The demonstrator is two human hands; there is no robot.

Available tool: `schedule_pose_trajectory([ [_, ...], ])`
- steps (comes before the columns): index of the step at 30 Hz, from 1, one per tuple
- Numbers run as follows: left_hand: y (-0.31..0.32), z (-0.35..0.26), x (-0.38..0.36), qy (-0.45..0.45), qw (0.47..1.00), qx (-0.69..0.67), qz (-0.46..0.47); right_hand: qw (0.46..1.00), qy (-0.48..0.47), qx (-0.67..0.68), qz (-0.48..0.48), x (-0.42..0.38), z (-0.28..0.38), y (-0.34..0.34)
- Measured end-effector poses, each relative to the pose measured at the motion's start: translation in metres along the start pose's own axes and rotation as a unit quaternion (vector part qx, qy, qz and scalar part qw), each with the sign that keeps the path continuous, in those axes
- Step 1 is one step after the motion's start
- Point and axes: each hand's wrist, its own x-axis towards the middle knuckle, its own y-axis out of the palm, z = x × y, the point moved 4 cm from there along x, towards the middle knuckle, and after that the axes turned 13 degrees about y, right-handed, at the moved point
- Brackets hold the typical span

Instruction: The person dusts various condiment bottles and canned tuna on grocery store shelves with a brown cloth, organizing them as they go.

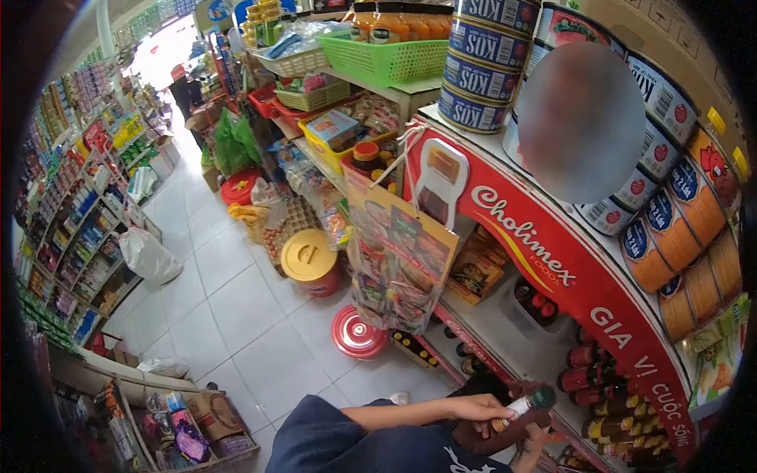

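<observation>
My left hand (482, 408) reaches in from the lower left, its fingers closed round a small bottle (521, 407) with a white label and a dark green cap. A reddish-brown cloth (495, 438) hangs below and around the bottle. My right hand (535, 438) is close by, below the cap, with fingers bent against the cloth; part of it is hidden. Both hands are in front of the lower shelves, near rows of dark sauce bottles with red labels (587, 365).
A red-fronted shelf (544, 244) carries stacked blue cans (482, 67) and orange noodle packs (686, 213). Hanging packets (394, 268), a yellow bucket (310, 264) and a red lid (359, 332) stand near the tiled aisle. A white sack (150, 256) sits by the left shelves.
</observation>
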Motion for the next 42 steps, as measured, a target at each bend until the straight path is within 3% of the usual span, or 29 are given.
schedule_pose_trajectory([
  [1, -0.003, 0.009, -0.001, -0.015, 0.998, -0.007, -0.056, 0.998, -0.025, -0.022, -0.048, 0.001, 0.0, 0.002],
  [3, -0.01, 0.019, -0.003, 0.001, 0.987, 0.01, -0.159, 0.941, -0.062, -0.204, -0.264, 0.001, -0.011, -0.006],
  [4, -0.016, 0.028, -0.002, 0.019, 0.984, 0.042, -0.175, 0.904, 0.005, -0.322, -0.281, 0.0, 0.006, 0.013],
  [5, -0.019, 0.031, -0.004, -0.011, 0.982, 0.068, -0.173, 0.922, 0.031, -0.338, -0.189, 0.007, 0.012, 0.027],
  [7, -0.024, 0.021, -0.014, 0.057, 0.95, 0.242, -0.187, 0.9, -0.006, -0.402, -0.169, 0.007, 0.027, 0.053],
  [10, -0.013, 0.016, -0.029, 0.019, 0.98, 0.129, -0.15, 0.932, 0.051, -0.356, -0.035, 0.019, 0.003, 0.035],
  [13, -0.018, 0.014, -0.038, 0.03, 0.969, 0.232, -0.078, 0.973, 0.102, -0.196, 0.065, 0.013, -0.01, 0.05],
  [14, -0.019, 0.003, -0.043, -0.004, 0.958, 0.272, -0.088, 0.967, 0.143, -0.193, 0.08, 0.011, -0.013, 0.053],
  [17, -0.028, 0.006, -0.047, -0.028, 0.941, 0.33, -0.066, 0.971, 0.12, -0.179, 0.1, 0.008, -0.021, 0.061],
  [20, -0.027, 0.007, -0.045, -0.036, 0.935, 0.347, -0.063, 0.98, 0.099, -0.163, 0.051, 0.004, -0.019, 0.066],
  [23, -0.027, 0.0, -0.041, -0.16, 0.845, 0.492, -0.134, 0.986, 0.103, -0.133, 0.009, -0.001, -0.024, 0.061],
  [26, -0.035, 0.019, -0.032, 0.005, 0.84, 0.492, -0.227, 0.985, 0.159, -0.052, 0.034, -0.006, -0.047, 0.033],
  [29, -0.022, 0.012, -0.023, 0.15, 0.838, 0.466, -0.24, 0.972, 0.226, 0.056, 0.043, -0.013, -0.071, 0.015],
  [30, -0.019, 0.012, -0.02, 0.116, 0.902, 0.365, -0.199, 0.967, 0.24, 0.08, 0.037, -0.014, -0.078, 0.013],
  [33, -0.018, 0.03, -0.018, 0.044, 0.97, 0.113, -0.213, 0.957, 0.263, 0.117, 0.029, -0.016, -0.086, 0.015],
  [39, -0.006, -0.001, -0.033, 0.177, 0.941, 0.137, -0.255, 0.946, 0.291, 0.139, 0.033, -0.02, -0.093, 0.016],
  [42, 0.001, -0.019, -0.035, 0.235, 0.9, 0.258, -0.26, 0.94, 0.304, 0.149, 0.041, -0.02, -0.098, 0.021],
])
